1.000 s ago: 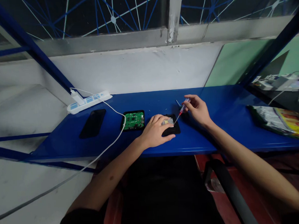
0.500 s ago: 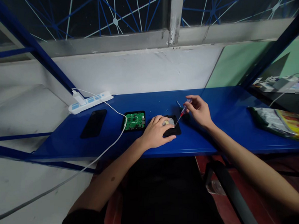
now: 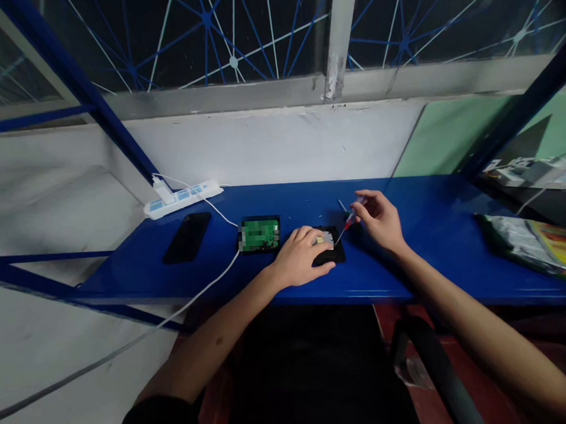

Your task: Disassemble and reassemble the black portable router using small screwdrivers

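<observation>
A small black case part (image 3: 335, 255) lies on the blue table, with a silver metal plate (image 3: 328, 239) set in it. Across its left side my left hand (image 3: 295, 257) holds it down, fingers over the plate and thumb stretched along the near side. Between the fingertips of my right hand (image 3: 382, 222) is a screwdriver (image 3: 349, 221) with a clear purplish handle and a red collar. Its thin shaft slants down to the plate's right edge; the exact contact at the tip is too small to make out. To the left sits a green circuit board (image 3: 260, 233) in a black case.
A black phone (image 3: 187, 237) and a white power strip (image 3: 185, 198) lie at the left. A pale cable (image 3: 210, 279) crosses the table's front edge. Behind the screwdriver is a thin rod (image 3: 342, 206). A shiny packet (image 3: 534, 243) lies at the right.
The camera view has tilted up a little, so everything sits slightly lower in the picture. Both hands and the screwdriver keep nearly the same place over the case part.
</observation>
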`<state>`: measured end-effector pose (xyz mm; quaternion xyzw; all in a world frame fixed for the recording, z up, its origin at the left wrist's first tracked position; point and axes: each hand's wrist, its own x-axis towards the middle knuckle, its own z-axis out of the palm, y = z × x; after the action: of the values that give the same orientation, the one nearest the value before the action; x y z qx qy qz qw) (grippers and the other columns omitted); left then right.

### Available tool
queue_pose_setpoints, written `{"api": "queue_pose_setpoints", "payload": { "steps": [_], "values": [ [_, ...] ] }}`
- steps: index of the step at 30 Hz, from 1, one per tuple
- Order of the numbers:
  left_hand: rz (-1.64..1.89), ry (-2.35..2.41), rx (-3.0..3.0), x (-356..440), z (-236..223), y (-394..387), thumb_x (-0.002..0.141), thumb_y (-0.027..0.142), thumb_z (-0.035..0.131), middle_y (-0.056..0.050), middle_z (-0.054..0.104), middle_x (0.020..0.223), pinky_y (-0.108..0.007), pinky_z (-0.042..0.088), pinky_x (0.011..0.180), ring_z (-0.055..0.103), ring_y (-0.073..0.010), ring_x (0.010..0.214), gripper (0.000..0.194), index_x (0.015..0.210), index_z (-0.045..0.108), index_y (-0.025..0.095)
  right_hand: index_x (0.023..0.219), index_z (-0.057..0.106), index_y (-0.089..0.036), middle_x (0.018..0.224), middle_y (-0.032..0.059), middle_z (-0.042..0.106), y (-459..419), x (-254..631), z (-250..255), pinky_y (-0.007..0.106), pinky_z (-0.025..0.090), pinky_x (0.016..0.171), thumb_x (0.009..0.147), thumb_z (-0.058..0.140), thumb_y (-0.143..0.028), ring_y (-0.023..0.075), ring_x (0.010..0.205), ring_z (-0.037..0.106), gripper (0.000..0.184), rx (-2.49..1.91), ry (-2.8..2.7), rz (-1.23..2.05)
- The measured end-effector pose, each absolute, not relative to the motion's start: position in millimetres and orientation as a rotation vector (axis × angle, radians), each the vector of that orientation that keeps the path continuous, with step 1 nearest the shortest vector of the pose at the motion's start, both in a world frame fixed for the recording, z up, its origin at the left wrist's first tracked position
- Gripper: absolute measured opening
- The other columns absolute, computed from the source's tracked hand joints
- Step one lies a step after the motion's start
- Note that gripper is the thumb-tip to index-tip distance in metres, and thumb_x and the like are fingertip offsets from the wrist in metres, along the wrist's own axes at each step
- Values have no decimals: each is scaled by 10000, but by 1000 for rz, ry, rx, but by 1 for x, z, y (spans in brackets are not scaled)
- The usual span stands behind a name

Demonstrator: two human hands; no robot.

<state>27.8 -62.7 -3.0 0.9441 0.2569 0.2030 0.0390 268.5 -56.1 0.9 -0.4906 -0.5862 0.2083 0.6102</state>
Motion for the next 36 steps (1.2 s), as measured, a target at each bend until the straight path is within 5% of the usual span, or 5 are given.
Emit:
{"api": "queue_pose_setpoints", "payload": {
  "steps": [36],
  "values": [
    [597, 816, 2837, 28, -4, -62, 911, 442, 648, -77, 560, 1288, -446, 430, 1013, 474, -287, 1227, 327, 1182, 652, 259, 1211, 615, -253, 946, 28, 711, -63, 264, 4, 332, 550, 686, 904, 640, -349, 150, 687, 650, 323, -1070, -1467, 391]
  ]
}}
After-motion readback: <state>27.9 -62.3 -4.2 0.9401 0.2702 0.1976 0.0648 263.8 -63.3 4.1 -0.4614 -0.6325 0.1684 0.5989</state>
